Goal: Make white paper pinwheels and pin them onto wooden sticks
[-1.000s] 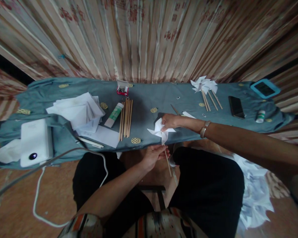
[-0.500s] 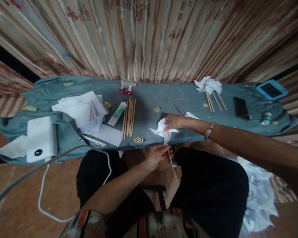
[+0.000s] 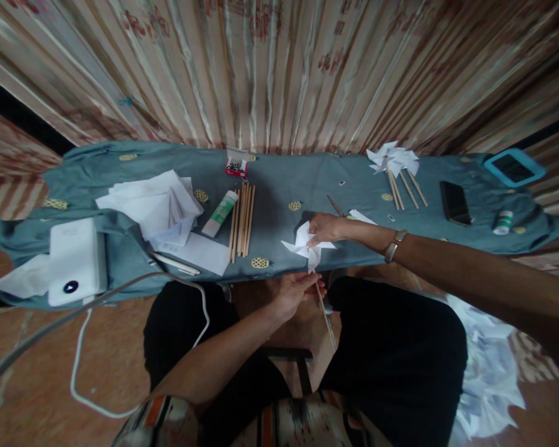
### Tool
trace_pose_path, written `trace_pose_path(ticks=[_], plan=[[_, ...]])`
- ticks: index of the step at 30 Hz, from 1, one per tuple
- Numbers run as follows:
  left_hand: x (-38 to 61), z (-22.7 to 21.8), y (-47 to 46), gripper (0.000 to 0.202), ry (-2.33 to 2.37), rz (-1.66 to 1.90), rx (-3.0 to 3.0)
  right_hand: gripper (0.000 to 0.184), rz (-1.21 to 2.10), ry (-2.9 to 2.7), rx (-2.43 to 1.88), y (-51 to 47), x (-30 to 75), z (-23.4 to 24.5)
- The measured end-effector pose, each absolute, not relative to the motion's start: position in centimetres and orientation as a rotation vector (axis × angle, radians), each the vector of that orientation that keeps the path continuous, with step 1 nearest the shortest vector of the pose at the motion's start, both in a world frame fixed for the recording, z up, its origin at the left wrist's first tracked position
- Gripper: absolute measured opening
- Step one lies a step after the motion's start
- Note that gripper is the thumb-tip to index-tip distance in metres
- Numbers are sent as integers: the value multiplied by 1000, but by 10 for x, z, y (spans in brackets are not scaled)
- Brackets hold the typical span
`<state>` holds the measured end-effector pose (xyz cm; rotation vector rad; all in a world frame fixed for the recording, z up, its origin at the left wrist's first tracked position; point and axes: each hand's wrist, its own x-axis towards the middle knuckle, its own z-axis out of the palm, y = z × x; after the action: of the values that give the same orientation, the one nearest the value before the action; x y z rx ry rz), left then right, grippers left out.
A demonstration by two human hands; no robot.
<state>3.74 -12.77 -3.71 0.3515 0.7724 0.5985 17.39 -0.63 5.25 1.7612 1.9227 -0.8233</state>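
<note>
A white paper pinwheel lies at the near edge of the table covered by a grey-blue cloth. My right hand pinches the pinwheel at its centre, fingers closed on the paper. My left hand, just below the table edge, is closed round the thin wooden stick that runs down from the pinwheel over my lap. A bracelet sits on my right wrist.
On the cloth lie a bundle of wooden sticks, a glue stick, a small red box of pins, a pile of white paper, finished pinwheels, a black phone, a white device with its cable. Paper scraps litter the floor at the right.
Both hands keep their hold on pinwheel and stick. The stick's lower end has swung slightly to the right; the view itself shifted a little.
</note>
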Motion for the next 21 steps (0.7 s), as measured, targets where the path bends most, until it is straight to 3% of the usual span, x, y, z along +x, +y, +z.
trace_pose_path(ticks=[13, 21], plan=[[36, -36, -127, 55, 811, 617, 400, 12, -1029, 2031, 1835, -4, 188, 39], [37, -26, -126, 43, 852, 629, 436, 24, -1453, 2094, 2027, -17, 210, 23]])
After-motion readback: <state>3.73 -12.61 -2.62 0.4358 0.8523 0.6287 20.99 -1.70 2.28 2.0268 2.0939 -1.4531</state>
